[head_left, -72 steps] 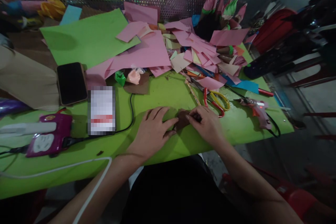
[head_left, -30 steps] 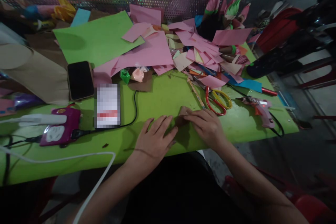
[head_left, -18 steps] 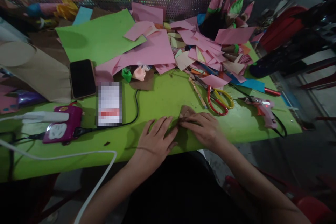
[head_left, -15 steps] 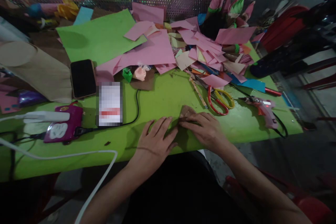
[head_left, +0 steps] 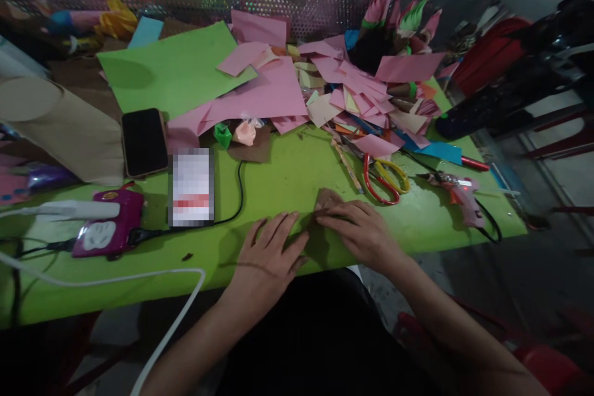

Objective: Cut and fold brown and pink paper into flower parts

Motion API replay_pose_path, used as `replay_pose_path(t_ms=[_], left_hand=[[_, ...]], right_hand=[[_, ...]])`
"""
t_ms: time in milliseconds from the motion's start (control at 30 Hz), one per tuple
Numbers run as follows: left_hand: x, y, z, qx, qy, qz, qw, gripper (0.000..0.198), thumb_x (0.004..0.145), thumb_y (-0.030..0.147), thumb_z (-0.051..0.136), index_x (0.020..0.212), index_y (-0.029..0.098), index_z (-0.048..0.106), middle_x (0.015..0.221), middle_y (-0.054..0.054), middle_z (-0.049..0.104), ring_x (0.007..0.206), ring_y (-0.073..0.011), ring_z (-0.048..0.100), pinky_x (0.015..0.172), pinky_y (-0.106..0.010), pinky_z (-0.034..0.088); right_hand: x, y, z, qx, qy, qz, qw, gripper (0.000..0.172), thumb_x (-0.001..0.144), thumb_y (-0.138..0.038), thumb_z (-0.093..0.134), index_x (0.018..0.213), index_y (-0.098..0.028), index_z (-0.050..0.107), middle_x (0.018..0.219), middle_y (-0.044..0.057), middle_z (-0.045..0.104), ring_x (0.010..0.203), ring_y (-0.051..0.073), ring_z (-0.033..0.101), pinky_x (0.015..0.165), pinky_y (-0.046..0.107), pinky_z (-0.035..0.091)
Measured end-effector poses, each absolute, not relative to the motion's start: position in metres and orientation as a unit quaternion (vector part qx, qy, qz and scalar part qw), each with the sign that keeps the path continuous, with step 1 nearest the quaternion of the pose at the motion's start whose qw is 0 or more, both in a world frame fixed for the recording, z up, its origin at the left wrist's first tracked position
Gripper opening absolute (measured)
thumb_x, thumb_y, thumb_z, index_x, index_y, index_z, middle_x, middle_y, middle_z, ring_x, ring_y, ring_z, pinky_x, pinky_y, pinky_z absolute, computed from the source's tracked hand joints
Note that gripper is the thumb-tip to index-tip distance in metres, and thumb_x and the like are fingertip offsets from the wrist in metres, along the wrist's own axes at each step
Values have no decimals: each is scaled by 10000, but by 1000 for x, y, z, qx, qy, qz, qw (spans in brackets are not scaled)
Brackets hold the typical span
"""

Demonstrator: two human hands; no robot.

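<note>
My right hand (head_left: 364, 230) bends its fingers over a small piece of brown paper (head_left: 328, 197) near the front edge of the green table. Much of that paper is hidden under the fingers. To its left, my left hand (head_left: 268, 261) lies palm down on the tabletop with its fingers spread, holding nothing. A gap separates its fingertips from the brown paper. Beyond my right hand are scissors (head_left: 381, 189) with red and yellow handles and a pencil (head_left: 347, 167). Farther right lies a pink glue gun (head_left: 465, 193).
Pink paper (head_left: 273, 90) and a green sheet (head_left: 171, 68) cover the back of the table (head_left: 288, 167). On the left are a dark phone (head_left: 145, 141), a second device (head_left: 191, 189) with a blurred screen, and a purple power strip (head_left: 109, 226) with cords.
The view has shifted slightly, so the table things appear a little farther left. Both hands keep nearly the same pose, and the brown paper stays under my right fingers.
</note>
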State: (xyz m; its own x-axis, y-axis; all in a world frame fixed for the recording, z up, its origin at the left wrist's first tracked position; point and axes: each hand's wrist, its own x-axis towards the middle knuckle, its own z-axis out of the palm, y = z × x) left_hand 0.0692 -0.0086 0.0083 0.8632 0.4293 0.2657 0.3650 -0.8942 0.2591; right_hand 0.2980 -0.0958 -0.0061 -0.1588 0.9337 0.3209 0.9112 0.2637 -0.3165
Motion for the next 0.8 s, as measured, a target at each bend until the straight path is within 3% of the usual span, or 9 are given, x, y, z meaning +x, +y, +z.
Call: replay_pose_path(t_ms=[200,567,800], left_hand=[[76,-10,8,962,200,155,103,330,943,268,566,1265,221,621,1377,-111,588,1258,-268,525,1057,-468,408],[81,-10,8,965,200,131,110,338,947,269,554,1277,229,614,1375,-110,587,1267,-269,516,1070,-468,396],[81,-9,7,964,202,128,113,380,937,256,570,1315,222,591,1400,-110,571,1277,-266,508,1079,-461,393]], right_hand=[[304,-96,-11,-626,-743,14,238,399,909,-105,510,1265,-241,630,1100,93,710,968,245,634,833,423,517],[310,-97,-7,-644,-736,8,210,439,864,-65,509,1233,-250,660,1099,88,692,957,254,619,819,435,509],[312,-95,-8,-657,-721,-13,219,335,935,-142,513,1231,-219,648,1039,94,685,949,246,614,825,417,504]])
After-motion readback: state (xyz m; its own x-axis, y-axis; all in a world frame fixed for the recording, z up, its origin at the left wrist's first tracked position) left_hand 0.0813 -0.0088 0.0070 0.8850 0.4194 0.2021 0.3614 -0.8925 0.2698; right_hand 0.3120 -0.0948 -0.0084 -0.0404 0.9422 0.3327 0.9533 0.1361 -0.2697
